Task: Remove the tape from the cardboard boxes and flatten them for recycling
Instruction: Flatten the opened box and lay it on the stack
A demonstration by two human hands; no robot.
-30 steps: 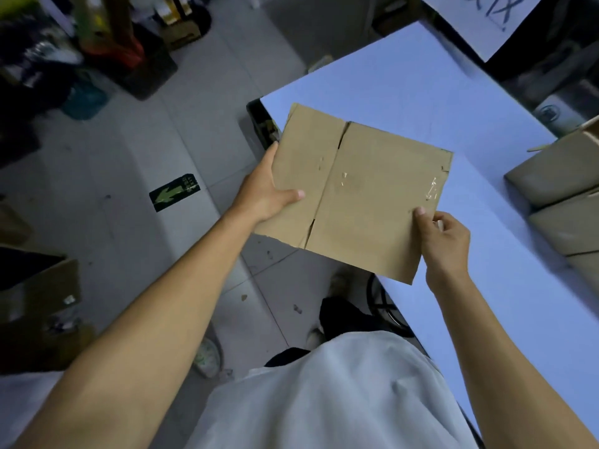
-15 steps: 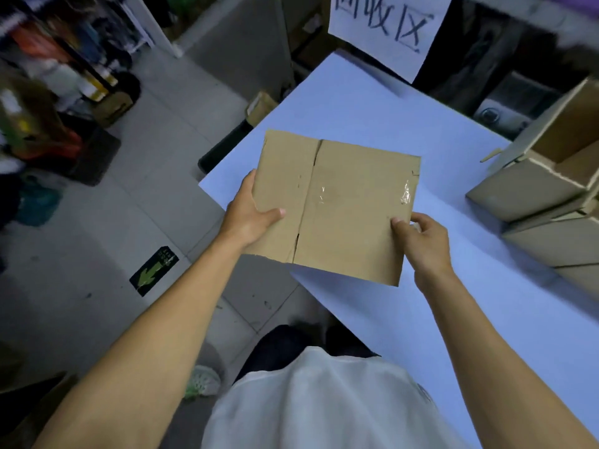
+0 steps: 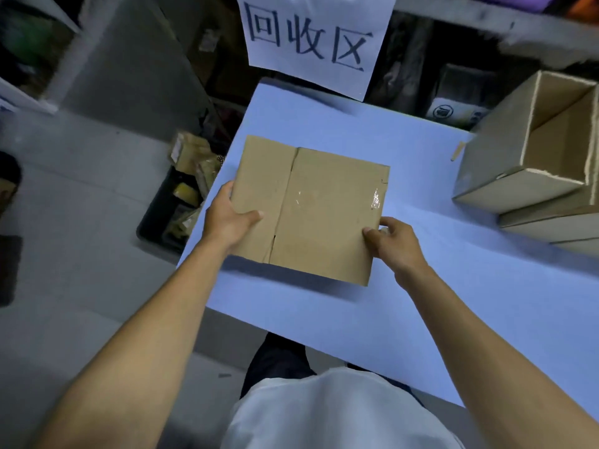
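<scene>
flattened box [image 3: 324, 215] held between 2 hands.

A white paper sign [image 3: 312, 40] (hung beyond the table's far edge) reads "回收区" in dark strokes.

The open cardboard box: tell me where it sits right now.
In the head view, the open cardboard box sits at the right edge of the blue table, atop other boxes.

Flattened box [image 3: 311, 209] carried over the table [image 3: 421, 286]
</scene>
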